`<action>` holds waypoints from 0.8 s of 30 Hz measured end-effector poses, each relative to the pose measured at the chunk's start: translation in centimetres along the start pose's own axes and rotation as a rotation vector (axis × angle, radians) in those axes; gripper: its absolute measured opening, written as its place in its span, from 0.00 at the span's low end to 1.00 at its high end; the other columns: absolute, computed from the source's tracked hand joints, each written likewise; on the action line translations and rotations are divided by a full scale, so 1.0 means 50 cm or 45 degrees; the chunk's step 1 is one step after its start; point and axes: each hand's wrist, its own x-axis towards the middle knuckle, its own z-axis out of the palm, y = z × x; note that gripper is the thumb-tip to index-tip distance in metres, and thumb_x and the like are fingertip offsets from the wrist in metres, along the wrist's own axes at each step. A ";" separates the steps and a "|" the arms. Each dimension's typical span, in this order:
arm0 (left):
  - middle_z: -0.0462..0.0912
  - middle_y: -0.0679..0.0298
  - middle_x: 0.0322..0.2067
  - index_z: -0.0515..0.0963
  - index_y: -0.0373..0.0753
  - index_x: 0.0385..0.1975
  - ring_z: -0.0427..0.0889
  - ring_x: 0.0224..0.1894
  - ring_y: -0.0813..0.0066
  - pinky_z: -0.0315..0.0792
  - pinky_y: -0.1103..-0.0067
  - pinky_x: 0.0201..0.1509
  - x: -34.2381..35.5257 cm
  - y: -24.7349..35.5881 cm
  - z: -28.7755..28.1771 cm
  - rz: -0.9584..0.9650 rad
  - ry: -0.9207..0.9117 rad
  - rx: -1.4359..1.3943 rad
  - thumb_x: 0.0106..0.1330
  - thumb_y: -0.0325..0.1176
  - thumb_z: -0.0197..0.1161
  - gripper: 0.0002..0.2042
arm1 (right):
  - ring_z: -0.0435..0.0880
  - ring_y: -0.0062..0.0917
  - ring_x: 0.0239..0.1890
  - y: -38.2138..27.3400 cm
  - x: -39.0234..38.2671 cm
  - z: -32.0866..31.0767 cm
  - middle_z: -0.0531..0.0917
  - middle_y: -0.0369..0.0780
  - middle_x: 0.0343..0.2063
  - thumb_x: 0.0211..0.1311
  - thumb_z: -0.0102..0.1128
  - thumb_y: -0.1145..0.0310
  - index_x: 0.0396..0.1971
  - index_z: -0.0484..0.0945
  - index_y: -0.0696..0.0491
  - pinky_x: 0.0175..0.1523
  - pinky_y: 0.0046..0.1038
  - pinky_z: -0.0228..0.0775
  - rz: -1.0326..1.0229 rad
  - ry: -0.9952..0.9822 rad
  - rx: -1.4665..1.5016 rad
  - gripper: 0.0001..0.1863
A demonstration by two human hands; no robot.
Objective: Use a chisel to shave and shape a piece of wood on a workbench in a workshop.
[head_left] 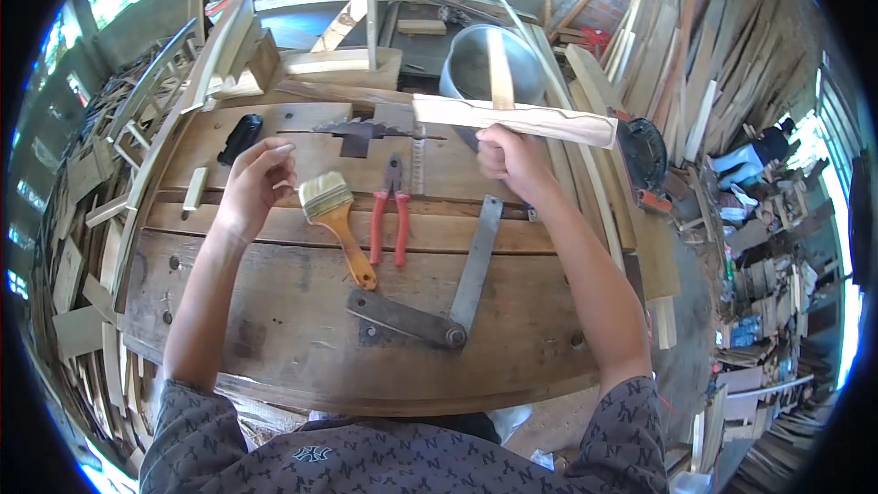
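the right grip grasps the wood just right of upper centre in the frame, best steadied with the left grip, empty and loosely curled at centre left.

We see red-handled pliers on the bench between the left grip and right grip. Joined metal bars lie nearer us than the right grip. A big pot sits past that grip; boards lean far to its right.
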 end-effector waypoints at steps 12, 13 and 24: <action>0.73 0.49 0.58 0.72 0.35 0.64 0.73 0.61 0.52 0.70 0.60 0.65 -0.107 -0.045 0.132 1.086 0.078 1.325 0.47 0.39 0.83 0.42 | 0.51 0.13 0.14 0.027 -0.088 0.119 0.54 0.24 0.13 0.70 0.52 0.60 0.19 0.57 0.42 0.22 0.23 0.45 0.494 -0.799 0.533 0.19; 0.77 0.51 0.54 0.74 0.36 0.62 0.76 0.57 0.53 0.71 0.61 0.64 -0.115 -0.034 0.149 1.120 0.053 1.382 0.45 0.43 0.84 0.42 | 0.51 0.13 0.14 0.024 -0.099 0.140 0.54 0.24 0.13 0.70 0.52 0.60 0.19 0.57 0.42 0.22 0.23 0.45 0.504 -0.822 0.546 0.19; 0.86 0.53 0.28 0.78 0.36 0.40 0.88 0.29 0.59 0.81 0.67 0.34 -0.069 -0.014 0.078 0.572 0.233 1.613 0.60 0.41 0.77 0.18 | 0.84 0.20 0.41 0.042 -0.172 0.149 0.85 0.42 0.50 0.75 0.56 0.68 0.58 0.78 0.60 0.45 0.25 0.76 -0.004 -0.089 0.092 0.18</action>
